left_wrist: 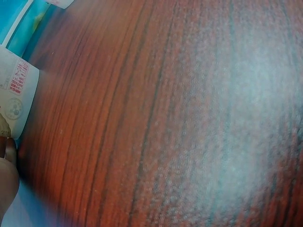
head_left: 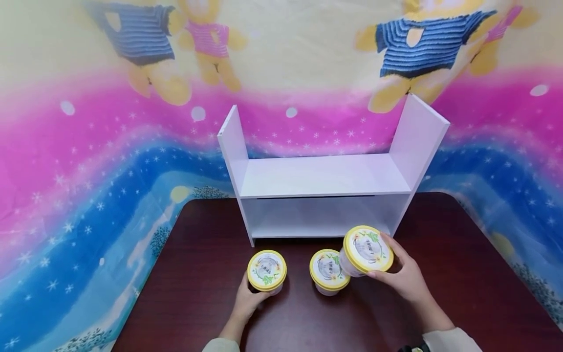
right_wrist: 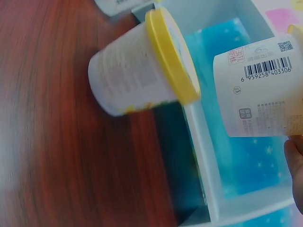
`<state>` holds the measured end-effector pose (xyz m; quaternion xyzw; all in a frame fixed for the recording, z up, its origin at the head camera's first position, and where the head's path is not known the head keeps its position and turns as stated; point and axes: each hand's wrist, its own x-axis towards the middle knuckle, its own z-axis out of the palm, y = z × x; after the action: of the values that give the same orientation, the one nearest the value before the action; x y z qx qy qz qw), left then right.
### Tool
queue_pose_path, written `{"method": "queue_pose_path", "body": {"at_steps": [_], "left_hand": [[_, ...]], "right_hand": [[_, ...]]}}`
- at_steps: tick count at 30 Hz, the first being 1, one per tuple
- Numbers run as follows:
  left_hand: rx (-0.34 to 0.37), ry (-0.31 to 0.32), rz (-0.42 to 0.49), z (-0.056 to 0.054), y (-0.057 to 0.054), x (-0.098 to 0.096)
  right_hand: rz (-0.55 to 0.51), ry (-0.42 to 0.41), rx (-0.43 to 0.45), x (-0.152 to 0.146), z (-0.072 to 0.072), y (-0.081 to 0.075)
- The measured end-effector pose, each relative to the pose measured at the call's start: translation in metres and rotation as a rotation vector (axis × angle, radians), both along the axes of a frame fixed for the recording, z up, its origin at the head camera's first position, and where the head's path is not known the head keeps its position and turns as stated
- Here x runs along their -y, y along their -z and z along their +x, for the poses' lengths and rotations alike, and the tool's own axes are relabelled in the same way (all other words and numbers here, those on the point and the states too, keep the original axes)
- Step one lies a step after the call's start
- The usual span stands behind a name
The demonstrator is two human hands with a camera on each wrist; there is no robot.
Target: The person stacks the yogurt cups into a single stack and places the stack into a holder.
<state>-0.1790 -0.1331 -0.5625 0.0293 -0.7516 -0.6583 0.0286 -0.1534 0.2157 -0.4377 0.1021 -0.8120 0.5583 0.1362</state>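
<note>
Three paper tubs with yellow-rimmed lids are in the head view. My left hand (head_left: pixel 247 299) grips the left tub (head_left: pixel 267 272) by its side, thumb at the front. In the right part, my right hand (head_left: pixel 406 276) holds another tub (head_left: pixel 367 249) between thumb and fingers, above the table. That held tub shows a printed barcode (right_wrist: pixel 268 68) in the right wrist view. Between the hands, the middle tub (head_left: pixel 329 270) stands upright on the table, untouched. Only the edge of the left tub (left_wrist: pixel 16 90) and part of the left hand (left_wrist: pixel 7 184) appear in the left wrist view.
A white two-level shelf (head_left: pixel 325 178) with tall side panels stands at the back of the dark brown table (head_left: pixel 198 274). Behind it hangs a colourful cloth (head_left: pixel 299 58) printed with bears and snowflakes. A dark watch (head_left: pixel 415 348) sits at the right cuff.
</note>
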Motion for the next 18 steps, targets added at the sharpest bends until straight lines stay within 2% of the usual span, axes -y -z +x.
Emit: {"method": "queue_pose_path", "body": {"at_steps": [9,18], "left_hand": [[-0.014,0.011,0.033,0.001,0.002,0.001],[-0.018,0.009,0.054,0.001,0.002,0.001]], "right_hand": [[-0.077,-0.105,-0.010,0.026,-0.005,-0.006],[-0.090,-0.218,-0.018,0.055,-0.015,-0.007]]}}
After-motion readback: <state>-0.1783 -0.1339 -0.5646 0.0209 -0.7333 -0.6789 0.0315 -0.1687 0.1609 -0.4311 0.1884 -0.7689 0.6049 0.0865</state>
